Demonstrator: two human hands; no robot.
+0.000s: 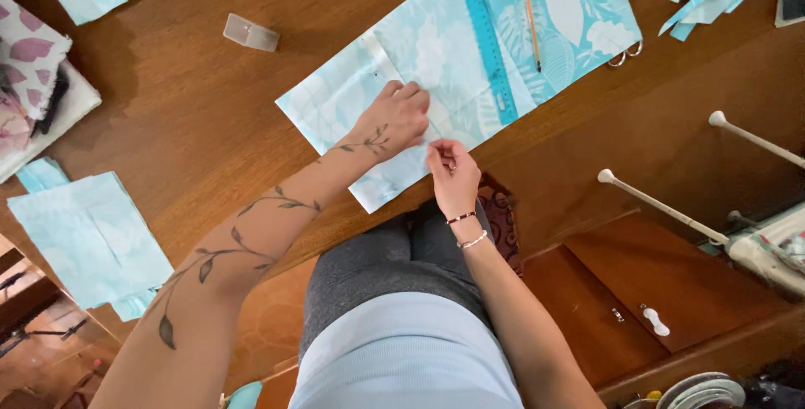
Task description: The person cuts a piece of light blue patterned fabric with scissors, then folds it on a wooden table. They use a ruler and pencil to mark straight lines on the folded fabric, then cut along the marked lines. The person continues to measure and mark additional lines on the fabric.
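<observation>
A brown wooden table [193, 115] is being seen across most of the frame. A long piece of pale blue leaf-print fabric [436, 48] is being spread on it from the centre toward the upper right. Smaller pieces of the same cloth [88, 237] are being kept at the left edge. A turquoise ruler [490, 48] and a pencil [532, 19] are being rested on the fabric at upper centre. At the centre, the fabric is being pressed down by the left hand [394, 119], fingers curled under and gripping nothing. Just below and to the right of it, the fabric's near edge is being pinched between the nearly closed fingertips of the right hand [453, 174]. A small clear plastic box [250, 33] is being left at upper left.
</observation>
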